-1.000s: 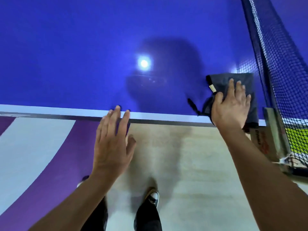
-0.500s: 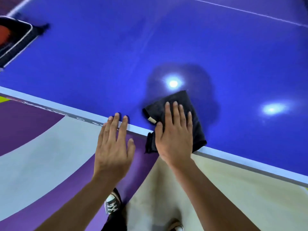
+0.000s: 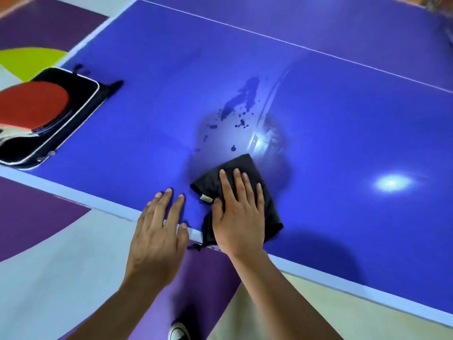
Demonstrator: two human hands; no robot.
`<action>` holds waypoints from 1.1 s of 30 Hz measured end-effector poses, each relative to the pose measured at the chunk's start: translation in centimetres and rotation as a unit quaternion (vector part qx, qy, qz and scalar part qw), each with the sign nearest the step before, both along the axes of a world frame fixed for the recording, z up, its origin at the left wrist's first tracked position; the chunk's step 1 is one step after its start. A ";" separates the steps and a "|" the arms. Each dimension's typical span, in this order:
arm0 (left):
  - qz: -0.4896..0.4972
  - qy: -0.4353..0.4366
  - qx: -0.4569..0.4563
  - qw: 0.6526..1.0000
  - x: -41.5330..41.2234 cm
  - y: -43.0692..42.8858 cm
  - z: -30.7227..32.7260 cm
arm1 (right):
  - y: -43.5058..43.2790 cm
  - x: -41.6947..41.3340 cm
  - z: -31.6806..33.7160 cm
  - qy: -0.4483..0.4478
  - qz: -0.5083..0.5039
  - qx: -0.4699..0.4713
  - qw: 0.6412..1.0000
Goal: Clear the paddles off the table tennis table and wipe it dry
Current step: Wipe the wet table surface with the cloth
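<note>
A folded dark cloth (image 3: 268,204) lies on the blue table tennis table (image 3: 343,148) near its front edge. My right hand (image 3: 239,212) presses flat on the cloth with straight fingers. My left hand (image 3: 159,229) rests flat on the table's white edge just left of the cloth, holding nothing. A patch of water drops (image 3: 239,104) sits on the table beyond the cloth. A red paddle (image 3: 31,104) lies in an open black case (image 3: 81,106) at the table's left corner.
A white centre line (image 3: 294,45) crosses the table far behind the wet patch. The floor (image 3: 49,266) below has purple, white and beige areas. My shoe (image 3: 177,331) shows at the bottom.
The view has swung left along the table, away from the net. My right hand has slid the cloth left along the front edge. The wet patch and paddle case have come into view.
</note>
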State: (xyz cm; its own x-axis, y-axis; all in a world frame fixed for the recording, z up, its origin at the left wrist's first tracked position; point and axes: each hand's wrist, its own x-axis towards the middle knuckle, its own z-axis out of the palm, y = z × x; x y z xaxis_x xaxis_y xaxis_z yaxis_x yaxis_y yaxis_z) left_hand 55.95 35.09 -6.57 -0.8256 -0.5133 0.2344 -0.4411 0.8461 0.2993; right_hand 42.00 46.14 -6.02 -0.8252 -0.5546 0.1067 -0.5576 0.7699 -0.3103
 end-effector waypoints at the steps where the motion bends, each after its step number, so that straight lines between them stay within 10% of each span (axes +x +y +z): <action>1: -0.003 -0.008 0.000 1.000 -0.5 -0.6 0.1 | -0.6 -0.6 0.0 -0.002 -0.011 0.004 1.000; 15: -0.065 -0.048 0.019 0.997 -9.4 -6.0 1.0 | -6.5 -14.8 0.3 -0.025 -0.089 0.038 0.995; 33: -0.126 -0.101 -0.027 0.987 -41.2 -22.9 1.0 | -13.2 -49.7 0.3 -0.021 -0.181 0.044 0.982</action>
State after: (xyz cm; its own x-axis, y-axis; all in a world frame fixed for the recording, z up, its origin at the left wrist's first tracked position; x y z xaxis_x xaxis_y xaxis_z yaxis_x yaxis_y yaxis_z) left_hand 14.79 12.18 -5.60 -0.9580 -0.2770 0.0740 -0.2606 0.9489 0.1780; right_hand -7.72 32.89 -5.70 -0.9725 -0.2305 0.0327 -0.2312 0.9401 -0.2505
